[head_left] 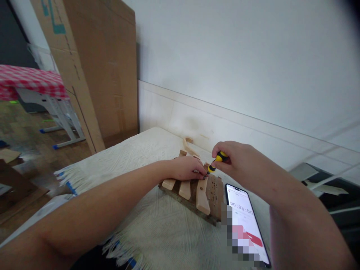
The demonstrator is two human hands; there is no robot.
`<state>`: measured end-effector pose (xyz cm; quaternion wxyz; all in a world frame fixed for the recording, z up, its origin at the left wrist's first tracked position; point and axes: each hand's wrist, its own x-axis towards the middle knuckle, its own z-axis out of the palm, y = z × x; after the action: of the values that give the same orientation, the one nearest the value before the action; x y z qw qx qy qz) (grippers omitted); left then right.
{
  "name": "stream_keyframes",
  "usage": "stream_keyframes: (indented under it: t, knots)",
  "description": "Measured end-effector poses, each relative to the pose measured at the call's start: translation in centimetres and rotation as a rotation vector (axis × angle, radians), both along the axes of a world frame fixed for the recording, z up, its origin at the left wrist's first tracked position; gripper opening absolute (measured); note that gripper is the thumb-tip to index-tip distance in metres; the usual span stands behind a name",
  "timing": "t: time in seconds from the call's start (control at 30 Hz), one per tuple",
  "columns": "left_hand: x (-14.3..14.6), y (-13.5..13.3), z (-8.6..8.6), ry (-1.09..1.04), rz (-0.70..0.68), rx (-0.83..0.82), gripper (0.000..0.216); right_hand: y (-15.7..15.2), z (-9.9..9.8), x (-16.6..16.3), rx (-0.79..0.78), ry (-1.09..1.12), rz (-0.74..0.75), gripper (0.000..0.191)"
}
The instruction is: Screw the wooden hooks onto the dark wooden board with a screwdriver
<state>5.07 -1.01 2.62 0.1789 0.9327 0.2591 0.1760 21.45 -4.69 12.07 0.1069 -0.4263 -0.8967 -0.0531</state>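
Note:
A wooden assembly [203, 193] of several light slats on a darker perforated board lies on a cream fringed cloth [135, 157]. My left hand [188, 167] rests on top of the slats, fingers curled and pressing down beside the tool's tip. My right hand [233, 159] is closed around a small yellow-and-black screwdriver [216, 162], whose tip points down-left at the slats right next to my left fingers. A loose curved wooden piece [189, 145] lies just behind the assembly.
A phone [247, 225] showing a timer lies right of the assembly on the cloth. Tall cardboard sheets [98, 71] lean against the wall at left. A red-checked table [30, 80] stands on the wooden floor far left. Dark objects sit at right.

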Motion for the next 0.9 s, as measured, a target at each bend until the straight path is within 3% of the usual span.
stream_keyframes:
  t: [0.9]
  knots:
    - [-0.05,-0.55,0.91,0.101,0.059,0.054,0.01,0.13,0.09,0.33,0.007,-0.014,-0.032,0.008]
